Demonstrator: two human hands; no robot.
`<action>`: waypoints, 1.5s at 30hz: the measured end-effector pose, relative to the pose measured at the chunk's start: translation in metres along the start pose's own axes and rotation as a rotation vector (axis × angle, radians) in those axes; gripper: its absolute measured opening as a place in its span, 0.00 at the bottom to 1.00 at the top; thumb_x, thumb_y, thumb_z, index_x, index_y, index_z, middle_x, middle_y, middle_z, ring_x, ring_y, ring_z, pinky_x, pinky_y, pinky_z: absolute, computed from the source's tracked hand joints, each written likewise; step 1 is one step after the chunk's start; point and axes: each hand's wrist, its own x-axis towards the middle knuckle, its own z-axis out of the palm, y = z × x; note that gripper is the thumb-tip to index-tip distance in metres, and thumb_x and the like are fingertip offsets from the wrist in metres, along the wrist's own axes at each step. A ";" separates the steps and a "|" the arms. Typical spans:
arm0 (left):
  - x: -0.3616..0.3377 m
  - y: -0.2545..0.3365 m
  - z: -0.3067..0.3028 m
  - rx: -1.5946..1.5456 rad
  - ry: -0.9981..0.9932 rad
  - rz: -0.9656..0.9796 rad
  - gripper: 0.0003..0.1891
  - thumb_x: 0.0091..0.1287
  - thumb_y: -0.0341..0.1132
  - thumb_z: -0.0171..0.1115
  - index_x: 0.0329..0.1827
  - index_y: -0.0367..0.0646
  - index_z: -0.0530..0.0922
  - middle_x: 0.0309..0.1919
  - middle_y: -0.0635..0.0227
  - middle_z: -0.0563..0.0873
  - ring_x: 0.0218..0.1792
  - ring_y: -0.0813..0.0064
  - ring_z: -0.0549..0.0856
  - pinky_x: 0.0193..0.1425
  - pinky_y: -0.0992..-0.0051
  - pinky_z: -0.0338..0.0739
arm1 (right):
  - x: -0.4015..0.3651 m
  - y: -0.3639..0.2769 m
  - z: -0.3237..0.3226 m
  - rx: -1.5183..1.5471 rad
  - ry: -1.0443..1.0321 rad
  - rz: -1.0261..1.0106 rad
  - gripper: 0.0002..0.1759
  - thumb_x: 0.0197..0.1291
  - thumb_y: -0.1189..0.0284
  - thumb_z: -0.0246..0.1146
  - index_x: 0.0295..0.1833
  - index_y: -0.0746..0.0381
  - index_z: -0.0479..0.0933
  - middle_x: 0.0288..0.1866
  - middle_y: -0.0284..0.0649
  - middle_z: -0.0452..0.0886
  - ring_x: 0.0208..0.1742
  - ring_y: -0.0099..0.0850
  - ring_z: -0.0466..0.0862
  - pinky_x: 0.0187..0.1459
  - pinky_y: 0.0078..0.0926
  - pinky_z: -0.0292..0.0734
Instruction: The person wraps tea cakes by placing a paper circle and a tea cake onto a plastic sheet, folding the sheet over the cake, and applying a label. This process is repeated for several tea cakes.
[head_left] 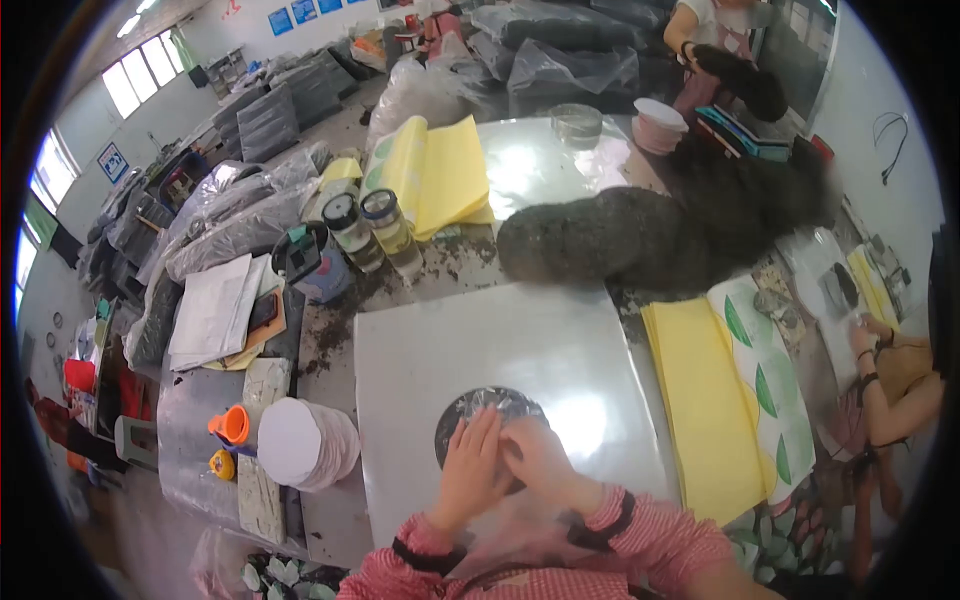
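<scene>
A dark round disc wrapped in shiny clear film (490, 408) lies on a large white sheet (500, 350) in front of me. My left hand (470, 465) rests flat on the disc's near left part, fingers pointing away. My right hand (540, 462) presses on the near right part, fingers bent toward the left hand. The two hands touch over the disc. Both wrists wear red checked sleeves with dark cuffs.
A heap of dark fibrous material (640, 235) lies beyond the sheet. Yellow sheets with leaf prints (730, 400) sit right, more yellow sheets (440, 170) at the back. Two jars (370, 230), a stack of white discs (300, 440) and an orange cup (232, 424) stand left. Another person's hand (865, 335) works at right.
</scene>
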 end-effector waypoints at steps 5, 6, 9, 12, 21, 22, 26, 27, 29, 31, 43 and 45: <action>0.004 -0.010 0.011 0.418 -0.312 0.022 0.45 0.66 0.52 0.64 0.79 0.30 0.60 0.81 0.47 0.59 0.83 0.54 0.56 0.84 0.52 0.49 | -0.018 -0.004 -0.043 -0.223 0.044 -0.184 0.08 0.58 0.75 0.68 0.44 0.63 0.83 0.42 0.45 0.85 0.45 0.46 0.85 0.48 0.41 0.82; 0.005 -0.003 0.011 0.358 -0.325 -0.011 0.46 0.66 0.53 0.64 0.79 0.30 0.60 0.81 0.48 0.59 0.83 0.54 0.57 0.84 0.52 0.48 | -0.025 0.001 -0.062 -0.265 0.117 -0.229 0.06 0.57 0.76 0.68 0.41 0.62 0.84 0.39 0.46 0.86 0.44 0.45 0.86 0.46 0.40 0.82; 0.001 -0.007 0.013 0.388 -0.349 -0.011 0.49 0.63 0.52 0.67 0.80 0.29 0.57 0.82 0.48 0.57 0.83 0.55 0.54 0.84 0.51 0.45 | -0.070 0.049 -0.147 -0.576 0.410 -0.058 0.09 0.58 0.74 0.69 0.45 0.63 0.85 0.45 0.49 0.87 0.47 0.47 0.87 0.49 0.40 0.83; 0.004 -0.004 0.010 0.368 -0.363 0.006 0.49 0.63 0.49 0.68 0.80 0.28 0.57 0.81 0.44 0.57 0.83 0.51 0.54 0.84 0.50 0.44 | -0.184 0.134 -0.234 -0.992 0.766 0.212 0.16 0.60 0.73 0.70 0.53 0.65 0.84 0.53 0.51 0.87 0.55 0.50 0.86 0.58 0.44 0.81; 0.004 -0.005 0.014 0.379 -0.369 0.027 0.47 0.63 0.48 0.68 0.77 0.24 0.60 0.80 0.42 0.58 0.82 0.48 0.55 0.84 0.48 0.44 | -0.324 0.150 -0.272 -0.971 0.997 0.432 0.17 0.56 0.73 0.74 0.52 0.63 0.87 0.54 0.47 0.89 0.59 0.44 0.87 0.62 0.37 0.79; 0.005 -0.005 0.013 0.378 -0.367 0.022 0.47 0.63 0.48 0.69 0.77 0.24 0.60 0.80 0.42 0.58 0.82 0.47 0.55 0.84 0.48 0.44 | -0.325 0.155 -0.276 -0.964 1.013 0.443 0.17 0.56 0.73 0.74 0.52 0.63 0.87 0.54 0.47 0.89 0.59 0.44 0.87 0.62 0.37 0.79; 0.007 -0.002 0.013 0.381 -0.362 0.036 0.47 0.63 0.47 0.69 0.77 0.24 0.59 0.80 0.41 0.58 0.82 0.47 0.55 0.84 0.47 0.44 | -0.329 0.152 -0.298 -0.782 1.009 0.631 0.13 0.59 0.71 0.72 0.49 0.63 0.87 0.45 0.45 0.91 0.44 0.39 0.92 0.49 0.30 0.85; 0.007 -0.002 0.013 0.378 -0.356 0.035 0.47 0.63 0.47 0.69 0.77 0.24 0.59 0.80 0.41 0.58 0.82 0.46 0.55 0.83 0.47 0.44 | -0.320 0.142 -0.304 -0.738 1.013 0.734 0.12 0.59 0.71 0.72 0.48 0.64 0.87 0.45 0.46 0.90 0.46 0.40 0.91 0.51 0.30 0.84; 0.003 -0.003 0.013 0.374 -0.349 0.019 0.46 0.63 0.47 0.69 0.77 0.25 0.59 0.80 0.41 0.58 0.82 0.46 0.55 0.83 0.47 0.44 | -0.308 0.136 -0.301 -0.694 1.003 0.831 0.12 0.59 0.71 0.72 0.47 0.64 0.87 0.46 0.47 0.90 0.48 0.42 0.91 0.53 0.31 0.84; 0.003 -0.005 0.013 0.353 -0.330 0.047 0.46 0.63 0.46 0.68 0.77 0.25 0.59 0.80 0.41 0.58 0.82 0.46 0.55 0.83 0.47 0.44 | -0.305 0.138 -0.283 -1.193 0.907 0.372 0.12 0.60 0.71 0.72 0.47 0.65 0.87 0.46 0.48 0.90 0.51 0.43 0.90 0.57 0.33 0.83; 0.007 0.005 0.005 0.380 -0.356 0.042 0.45 0.63 0.47 0.68 0.77 0.26 0.61 0.80 0.44 0.59 0.83 0.50 0.55 0.83 0.48 0.45 | -0.471 0.236 -0.502 -0.143 1.558 0.178 0.13 0.71 0.74 0.58 0.53 0.70 0.83 0.46 0.43 0.86 0.41 0.37 0.86 0.48 0.37 0.83; 0.007 0.004 0.005 0.351 -0.334 0.016 0.43 0.66 0.49 0.67 0.78 0.30 0.62 0.81 0.44 0.59 0.82 0.50 0.55 0.83 0.48 0.45 | -0.428 0.173 -0.516 -0.892 1.844 0.446 0.22 0.79 0.64 0.55 0.57 0.74 0.81 0.51 0.52 0.87 0.48 0.38 0.87 0.53 0.36 0.82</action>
